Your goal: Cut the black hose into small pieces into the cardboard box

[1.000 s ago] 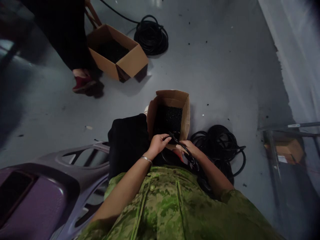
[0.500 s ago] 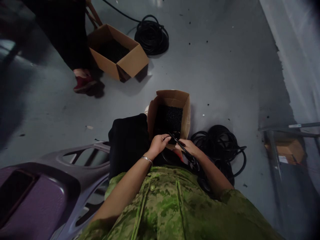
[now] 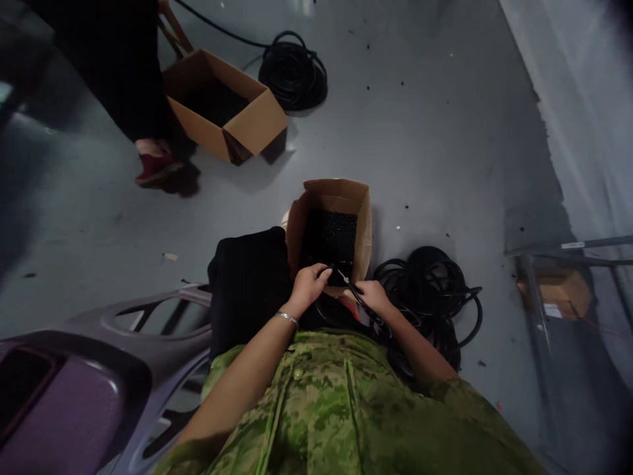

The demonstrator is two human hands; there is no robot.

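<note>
Over the near edge of an open cardboard box (image 3: 364, 241), my left hand (image 3: 310, 285) pinches a thin black tube (image 3: 320, 310), which runs down towards my lap. My right hand (image 3: 376, 298) is closed around black-handled scissors (image 3: 352, 287). Their slim metal blades point up and left, close to my left fingertips. Whether the blades touch the tube I cannot tell. Many small black pieces (image 3: 333, 227) lie inside the box.
A loose black tube coil (image 3: 430, 284) lies at my right, another coil (image 3: 293, 72) further off. A larger cardboard box (image 3: 257, 122) stands beside a person's leg (image 3: 113, 72). A purple-grey plastic stool (image 3: 74, 415) is at my left, a metal frame (image 3: 537, 284) at right.
The scissors' blades look more open than before, with more bright metal showing. My hands stay nearly in place. The whole view has shifted slightly.
</note>
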